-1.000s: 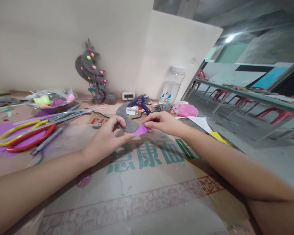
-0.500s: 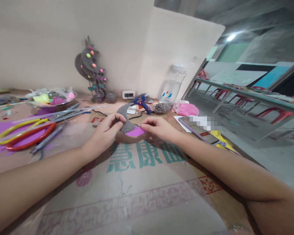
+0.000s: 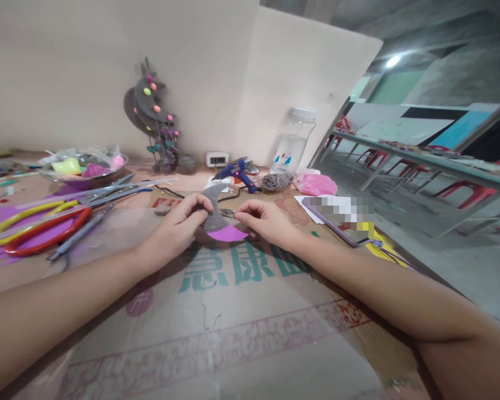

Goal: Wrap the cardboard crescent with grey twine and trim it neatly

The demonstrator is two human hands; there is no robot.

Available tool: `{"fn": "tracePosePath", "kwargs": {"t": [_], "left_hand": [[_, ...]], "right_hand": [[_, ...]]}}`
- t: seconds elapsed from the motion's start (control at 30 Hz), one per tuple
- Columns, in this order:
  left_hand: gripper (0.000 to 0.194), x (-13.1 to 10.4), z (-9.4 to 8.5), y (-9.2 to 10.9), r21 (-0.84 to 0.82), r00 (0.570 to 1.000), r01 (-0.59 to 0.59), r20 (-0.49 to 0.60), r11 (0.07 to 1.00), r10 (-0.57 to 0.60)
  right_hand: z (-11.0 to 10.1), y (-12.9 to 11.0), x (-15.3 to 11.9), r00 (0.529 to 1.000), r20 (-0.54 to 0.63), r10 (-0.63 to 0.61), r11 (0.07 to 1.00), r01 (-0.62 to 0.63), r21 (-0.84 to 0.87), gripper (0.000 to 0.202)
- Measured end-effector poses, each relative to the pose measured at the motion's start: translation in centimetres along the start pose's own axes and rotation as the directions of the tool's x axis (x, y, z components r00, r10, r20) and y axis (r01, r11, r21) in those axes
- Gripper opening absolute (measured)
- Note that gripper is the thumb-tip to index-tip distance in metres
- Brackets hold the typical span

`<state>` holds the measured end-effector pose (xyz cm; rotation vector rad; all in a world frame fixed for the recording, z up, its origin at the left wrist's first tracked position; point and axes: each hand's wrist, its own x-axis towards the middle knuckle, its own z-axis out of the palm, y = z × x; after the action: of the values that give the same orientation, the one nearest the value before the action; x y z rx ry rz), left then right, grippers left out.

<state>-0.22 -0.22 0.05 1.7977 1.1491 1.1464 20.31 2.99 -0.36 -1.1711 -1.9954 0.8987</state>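
A crescent stands out between my hands, its upper part wrapped in grey yarn and its lower tip bare purple. My left hand pinches the wrapped part from the left side. Thin grey yarn runs from the crescent's inner edge to the fingertips of my right hand, which are pressed together on it. Behind the crescent lies a blue glue gun, and a grey yarn ball is just to its right.
Scissors with yellow and red handles lie at left, below a metal bowl of coloured pieces. A decorated moon ornament, a small clock and a water bottle stand at the back. A phone lies at right.
My right hand has moved slightly left and up, away from the purple tip, so more of the tip and the yarn show. My left hand keeps its hold on the crescent.
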Motion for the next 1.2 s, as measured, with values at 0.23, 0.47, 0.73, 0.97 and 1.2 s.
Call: {"fn": "tracePosePath", "kwargs": {"t": [0.23, 0.47, 0.73, 0.97, 1.2], "left_hand": [[0.01, 0.2, 0.0, 0.1, -0.031, 1.0, 0.021, -0.014, 0.999, -0.022], [0.011, 0.2, 0.0, 0.4, 0.032, 0.995, 0.034, -0.093, 0.999, -0.031], [0.01, 0.1, -0.1, -0.3, 0.06, 0.991, -0.117, -0.056, 0.991, 0.121], [0.029, -0.1, 0.2, -0.2, 0.012, 0.999, -0.041, 0.01, 0.999, 0.041], [0.034, -0.2, 0.3, -0.1, 0.073, 0.999, -0.034, 0.009, 0.997, 0.033]], "right_hand": [[0.1, 0.4, 0.2, 0.996, -0.058, -0.064, 0.996, 0.06, -0.058, 0.021], [-0.5, 0.3, 0.3, 0.965, -0.198, -0.17, 0.983, 0.18, 0.031, 0.028], [-0.1, -1.0, -0.5, 0.955, 0.054, -0.291, 0.949, 0.296, -0.107, 0.025], [0.4, -0.2, -0.3, 0.999, 0.042, -0.028, 0.998, 0.025, 0.065, 0.023], [-1.2, -0.1, 0.7, 0.981, -0.118, -0.151, 0.988, 0.154, 0.021, 0.027]]}}
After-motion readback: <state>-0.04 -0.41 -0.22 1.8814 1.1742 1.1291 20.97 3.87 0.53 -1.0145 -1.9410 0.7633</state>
